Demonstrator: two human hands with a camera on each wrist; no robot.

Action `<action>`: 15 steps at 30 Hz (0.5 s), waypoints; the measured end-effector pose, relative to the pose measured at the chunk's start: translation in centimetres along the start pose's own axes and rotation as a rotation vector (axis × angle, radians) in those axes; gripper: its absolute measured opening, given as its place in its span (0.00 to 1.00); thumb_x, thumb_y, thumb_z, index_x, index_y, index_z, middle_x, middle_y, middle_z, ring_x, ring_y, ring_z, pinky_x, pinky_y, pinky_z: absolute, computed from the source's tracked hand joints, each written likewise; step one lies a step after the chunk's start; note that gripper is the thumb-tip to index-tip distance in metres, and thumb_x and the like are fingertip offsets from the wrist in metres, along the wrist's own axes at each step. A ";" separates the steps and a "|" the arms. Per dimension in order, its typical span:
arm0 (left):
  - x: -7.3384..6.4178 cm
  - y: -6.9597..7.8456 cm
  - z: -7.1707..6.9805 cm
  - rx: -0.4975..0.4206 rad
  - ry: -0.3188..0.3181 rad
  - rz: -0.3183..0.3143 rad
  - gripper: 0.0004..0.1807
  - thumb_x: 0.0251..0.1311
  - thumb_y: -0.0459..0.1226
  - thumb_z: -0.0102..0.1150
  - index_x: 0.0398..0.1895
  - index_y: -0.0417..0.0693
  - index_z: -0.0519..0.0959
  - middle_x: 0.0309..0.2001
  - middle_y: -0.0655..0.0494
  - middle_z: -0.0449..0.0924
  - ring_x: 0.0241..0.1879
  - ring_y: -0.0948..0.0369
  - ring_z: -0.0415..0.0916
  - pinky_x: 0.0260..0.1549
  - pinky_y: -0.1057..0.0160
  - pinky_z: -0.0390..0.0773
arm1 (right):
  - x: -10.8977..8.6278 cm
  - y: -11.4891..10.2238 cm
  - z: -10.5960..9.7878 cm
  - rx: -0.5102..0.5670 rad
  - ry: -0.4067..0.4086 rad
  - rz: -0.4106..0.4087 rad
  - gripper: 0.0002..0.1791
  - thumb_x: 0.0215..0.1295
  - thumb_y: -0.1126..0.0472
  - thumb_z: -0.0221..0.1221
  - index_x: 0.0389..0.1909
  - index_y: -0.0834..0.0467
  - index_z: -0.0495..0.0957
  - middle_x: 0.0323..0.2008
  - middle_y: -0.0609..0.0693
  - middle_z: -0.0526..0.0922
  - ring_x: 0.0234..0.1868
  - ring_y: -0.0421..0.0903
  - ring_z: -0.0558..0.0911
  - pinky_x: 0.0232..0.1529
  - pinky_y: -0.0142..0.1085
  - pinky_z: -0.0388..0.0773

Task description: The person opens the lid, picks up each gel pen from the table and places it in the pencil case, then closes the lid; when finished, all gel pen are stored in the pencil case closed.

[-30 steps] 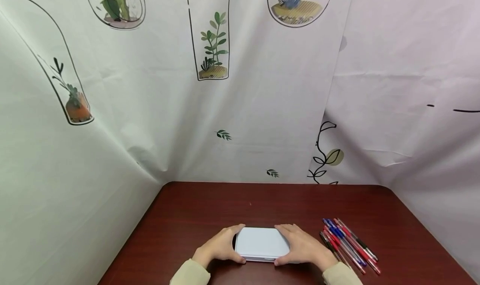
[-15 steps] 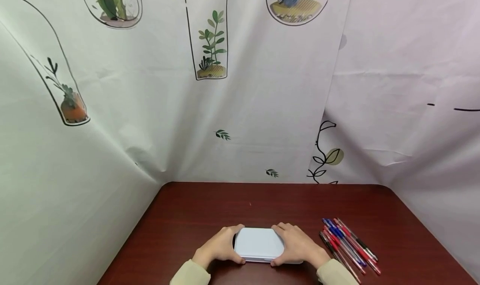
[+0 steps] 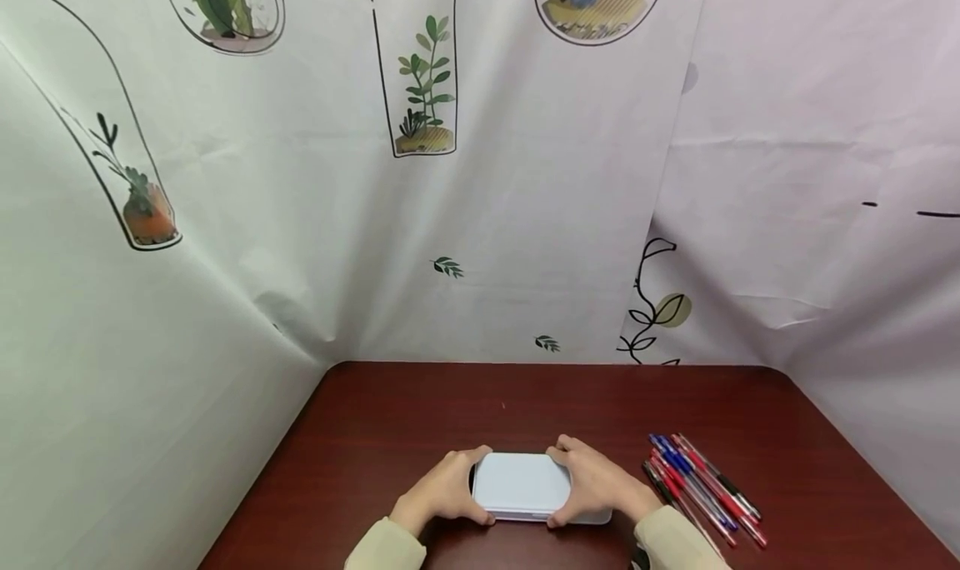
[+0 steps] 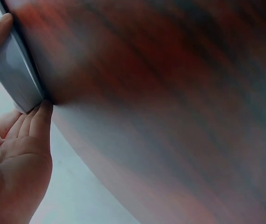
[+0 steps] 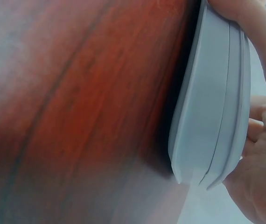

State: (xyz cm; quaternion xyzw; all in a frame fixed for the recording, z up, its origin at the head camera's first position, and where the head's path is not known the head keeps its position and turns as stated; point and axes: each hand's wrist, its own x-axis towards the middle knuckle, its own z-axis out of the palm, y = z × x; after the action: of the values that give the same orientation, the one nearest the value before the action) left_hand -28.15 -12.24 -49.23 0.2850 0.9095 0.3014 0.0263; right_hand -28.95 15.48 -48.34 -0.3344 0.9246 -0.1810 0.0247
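A flat white case (image 3: 521, 480) with rounded corners lies on the dark red-brown table (image 3: 420, 395), near its front. My left hand (image 3: 447, 488) holds the case's left end, thumb on the near edge and fingers at the far edge. My right hand (image 3: 596, 480) grips it right of the middle in the same way, and the case's right corner shows past the palm. In the right wrist view a seam runs along the side of the case (image 5: 207, 98), like that of a lid. The left wrist view shows fingertips (image 4: 43, 112) at the case's edge.
Several pens (image 3: 701, 487) with red, blue and black parts lie in a loose bundle to the right of the case. White cloth (image 3: 525, 220) printed with plants in glass jars hangs behind the table and along both sides.
My right hand has shifted left along the case, so its right corner now shows; its index finger has risen slightly. The left hand keeps its hold, and the pens lie as before.
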 end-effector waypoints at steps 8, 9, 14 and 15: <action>0.1 -0.2 0.3 -0.014 0.006 -0.003 0.42 0.27 0.45 0.83 0.54 0.51 0.75 0.39 0.65 0.79 0.37 0.71 0.73 0.39 0.70 0.75 | 0.2 0.3 -0.3 0.005 -0.014 -0.024 0.50 0.36 0.35 0.75 0.57 0.63 0.77 0.38 0.43 0.68 0.38 0.37 0.69 0.39 0.30 0.71; 0.1 -0.2 0.3 -0.014 0.005 -0.007 0.42 0.27 0.45 0.83 0.54 0.51 0.75 0.39 0.64 0.79 0.37 0.71 0.73 0.39 0.70 0.75 | 0.2 0.4 -0.3 0.007 -0.016 -0.024 0.50 0.36 0.35 0.75 0.58 0.63 0.77 0.38 0.43 0.69 0.39 0.37 0.69 0.40 0.31 0.72; 0.3 -0.3 0.3 -0.007 0.003 -0.009 0.42 0.27 0.44 0.83 0.53 0.52 0.75 0.39 0.65 0.79 0.36 0.71 0.73 0.39 0.70 0.75 | 0.5 0.5 -0.6 0.024 -0.035 -0.011 0.51 0.36 0.35 0.74 0.59 0.65 0.76 0.41 0.44 0.71 0.40 0.38 0.70 0.41 0.32 0.73; 0.3 -0.3 0.3 -0.010 0.003 -0.005 0.42 0.27 0.43 0.83 0.53 0.52 0.75 0.39 0.65 0.79 0.36 0.71 0.73 0.39 0.70 0.75 | 0.6 0.5 -0.6 0.025 -0.039 -0.011 0.51 0.37 0.36 0.74 0.59 0.65 0.76 0.40 0.44 0.72 0.39 0.38 0.70 0.40 0.32 0.73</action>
State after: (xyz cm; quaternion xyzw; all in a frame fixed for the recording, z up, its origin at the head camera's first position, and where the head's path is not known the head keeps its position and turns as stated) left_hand -28.51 -12.10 -49.64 0.2821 0.9087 0.3063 0.0274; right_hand -29.79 15.69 -47.87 -0.3425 0.9197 -0.1863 0.0458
